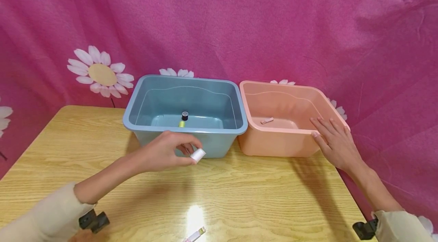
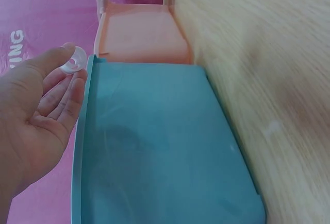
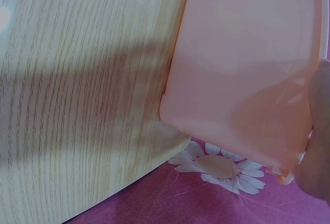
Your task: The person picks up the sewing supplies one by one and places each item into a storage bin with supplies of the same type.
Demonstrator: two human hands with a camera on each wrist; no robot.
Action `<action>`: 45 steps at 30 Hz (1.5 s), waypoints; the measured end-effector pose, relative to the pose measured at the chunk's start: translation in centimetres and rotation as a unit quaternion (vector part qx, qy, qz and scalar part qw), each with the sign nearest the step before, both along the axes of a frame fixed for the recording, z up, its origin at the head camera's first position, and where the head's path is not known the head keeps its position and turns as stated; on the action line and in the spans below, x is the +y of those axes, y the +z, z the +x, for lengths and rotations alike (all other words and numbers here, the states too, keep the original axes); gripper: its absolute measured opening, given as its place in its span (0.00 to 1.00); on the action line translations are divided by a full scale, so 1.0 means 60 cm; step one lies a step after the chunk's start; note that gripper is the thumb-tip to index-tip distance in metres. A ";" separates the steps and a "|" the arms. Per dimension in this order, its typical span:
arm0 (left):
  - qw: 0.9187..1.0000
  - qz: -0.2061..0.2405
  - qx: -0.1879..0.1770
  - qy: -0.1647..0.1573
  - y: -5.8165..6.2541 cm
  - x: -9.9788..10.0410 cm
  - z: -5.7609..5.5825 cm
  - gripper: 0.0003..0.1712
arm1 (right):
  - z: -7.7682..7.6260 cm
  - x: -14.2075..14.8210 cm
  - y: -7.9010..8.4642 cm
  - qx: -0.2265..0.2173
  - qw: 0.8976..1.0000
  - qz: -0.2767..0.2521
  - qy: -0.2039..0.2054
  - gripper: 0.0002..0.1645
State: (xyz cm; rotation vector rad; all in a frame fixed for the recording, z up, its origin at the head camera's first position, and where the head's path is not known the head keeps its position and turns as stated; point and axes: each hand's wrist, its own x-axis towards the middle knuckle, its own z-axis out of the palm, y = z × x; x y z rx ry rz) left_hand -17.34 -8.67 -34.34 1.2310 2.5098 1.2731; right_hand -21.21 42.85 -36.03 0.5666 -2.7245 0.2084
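In the head view my left hand [image 1: 167, 152] pinches a white thread spool [image 1: 198, 155] between thumb and fingers, in front of the blue bin [image 1: 184, 131] near its front rim. From the left wrist, the spool's round end [image 2: 77, 60] shows at the fingertips, by the bin's rim. My right hand [image 1: 337, 146] lies with fingers extended over the right front corner of the pink bin [image 1: 278, 141]; part of this hand [image 3: 317, 136] shows at the rim in the right wrist view. Inside the blue bin are a black spool [image 1: 185, 116] and a yellow item [image 1: 181, 124], partly hidden by the rim.
A small pink-and-white item [image 1: 267, 120] lies in the pink bin. Near the front of the wooden table [image 1: 256, 192] is a pale stick-like piece with a USB-type plug [image 1: 195, 235], cut off by the frame. A magenta flowered cloth [image 1: 219, 25] hangs behind the bins.
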 end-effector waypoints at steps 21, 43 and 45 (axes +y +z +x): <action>0.997 0.053 0.021 0.042 0.050 -0.020 -0.024 0.20 | -0.002 0.003 0.000 0.010 1.000 0.000 0.012 0.30; 0.993 0.066 -0.014 0.092 0.065 -0.035 -0.058 0.19 | 0.001 0.001 0.002 0.005 1.000 0.004 0.004 0.30; 0.993 0.059 -0.012 0.098 0.066 -0.036 -0.061 0.20 | 0.001 0.001 0.002 0.003 1.000 0.004 0.002 0.30</action>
